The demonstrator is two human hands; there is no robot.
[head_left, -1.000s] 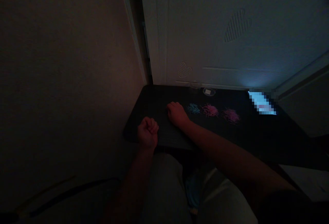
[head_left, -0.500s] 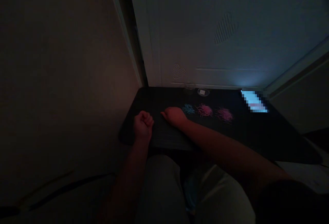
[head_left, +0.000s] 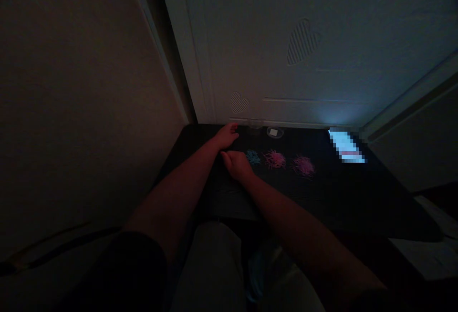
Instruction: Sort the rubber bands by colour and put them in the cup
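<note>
On the dark table (head_left: 358,197), your left hand (head_left: 226,136) lies open, empty; your right hand (head_left: 236,164), curled, touches the small blue strand pile (head_left: 253,157); pink piles (head_left: 275,159) sorted.

Lit screen (head_left: 346,146) near white door (head_left: 304,49), beside two pink piles (head_left: 289,162)
</note>
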